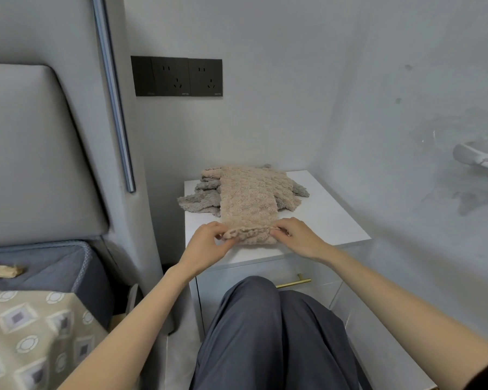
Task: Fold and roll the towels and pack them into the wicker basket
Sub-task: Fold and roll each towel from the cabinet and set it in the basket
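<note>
- The nightstand [330, 218] held every towel in view. No basket showed anywhere, so packing seemed not yet begun.
- The beige towel [248, 201] lay on top as a long narrow strip running near to far. Its folding looked done, and its near end was turned up in a first small curl.
- The grey towels [200, 201] lay rumpled under its far end, spilling out left and right, neither folded nor rolled.
- The left hand [206, 243] pinched the near end at its left corner, fingers curled on the cloth.
- The right hand [299, 237] pinched the right corner likewise.
- The task looked early: one roll just started, and the grey ones wholly left.
</note>
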